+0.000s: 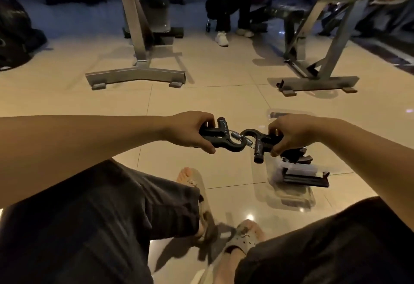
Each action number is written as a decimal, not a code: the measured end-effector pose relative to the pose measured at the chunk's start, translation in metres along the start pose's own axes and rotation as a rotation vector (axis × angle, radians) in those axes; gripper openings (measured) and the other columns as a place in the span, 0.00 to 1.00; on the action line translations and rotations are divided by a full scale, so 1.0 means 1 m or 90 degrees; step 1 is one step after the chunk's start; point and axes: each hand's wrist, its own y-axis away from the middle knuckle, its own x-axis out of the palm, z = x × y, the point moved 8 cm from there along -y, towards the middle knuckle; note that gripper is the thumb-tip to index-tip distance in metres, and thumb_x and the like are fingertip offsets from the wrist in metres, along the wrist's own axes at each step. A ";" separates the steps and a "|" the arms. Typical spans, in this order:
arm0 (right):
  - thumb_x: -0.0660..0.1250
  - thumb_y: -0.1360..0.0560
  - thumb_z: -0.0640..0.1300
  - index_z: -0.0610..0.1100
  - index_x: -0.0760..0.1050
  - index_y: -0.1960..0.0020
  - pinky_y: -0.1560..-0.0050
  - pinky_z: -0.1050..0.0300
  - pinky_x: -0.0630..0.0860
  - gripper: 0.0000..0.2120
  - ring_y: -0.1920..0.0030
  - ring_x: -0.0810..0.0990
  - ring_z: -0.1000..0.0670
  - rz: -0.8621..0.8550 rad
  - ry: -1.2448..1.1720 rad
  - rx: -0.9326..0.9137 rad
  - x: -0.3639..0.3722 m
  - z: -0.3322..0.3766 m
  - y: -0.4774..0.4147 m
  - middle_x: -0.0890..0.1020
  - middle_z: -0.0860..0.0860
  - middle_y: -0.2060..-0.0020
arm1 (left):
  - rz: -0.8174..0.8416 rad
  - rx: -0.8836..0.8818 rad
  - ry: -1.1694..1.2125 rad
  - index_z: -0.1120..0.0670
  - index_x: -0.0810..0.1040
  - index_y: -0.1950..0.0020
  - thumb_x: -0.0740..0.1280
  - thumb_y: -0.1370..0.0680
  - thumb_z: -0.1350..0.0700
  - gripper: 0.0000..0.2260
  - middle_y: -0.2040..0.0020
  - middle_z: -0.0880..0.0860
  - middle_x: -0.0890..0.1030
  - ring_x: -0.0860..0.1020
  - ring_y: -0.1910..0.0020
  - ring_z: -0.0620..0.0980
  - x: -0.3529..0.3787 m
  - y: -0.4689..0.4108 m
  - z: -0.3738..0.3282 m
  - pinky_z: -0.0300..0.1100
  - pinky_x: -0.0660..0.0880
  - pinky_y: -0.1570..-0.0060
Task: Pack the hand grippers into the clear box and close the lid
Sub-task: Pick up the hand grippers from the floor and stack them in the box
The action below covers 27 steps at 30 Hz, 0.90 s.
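My left hand point(195, 131) grips one black hand gripper point(220, 137) by its handles. In my right hand point(291, 133) is a second black hand gripper point(261, 143), its knob pointing down. The two grippers meet at their hooked ends and steel springs, held in the air above the floor between my knees. Below my right hand the clear box point(291, 183) sits open on the tiles, with several dark items inside. Its clear lid point(282, 114) shows behind my right hand, partly hidden.
I sit with both knees spread, feet in slippers point(242, 241) on a glossy tiled floor. Two grey metal gym stands point(136, 75) point(318, 82) rise ahead. A seated person's legs and white shoes point(221, 38) are beyond them. Dark bags point(13, 37) lie at far left.
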 end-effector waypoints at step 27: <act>0.73 0.29 0.64 0.50 0.75 0.38 0.54 0.54 0.73 0.26 0.53 0.76 0.50 -0.080 -0.044 0.215 0.004 -0.277 -0.022 0.76 0.55 0.56 | -0.012 0.039 -0.039 0.48 0.71 0.48 0.79 0.30 0.48 0.20 0.55 0.47 0.78 0.78 0.60 0.45 -0.015 -0.298 -0.122 0.38 0.71 0.67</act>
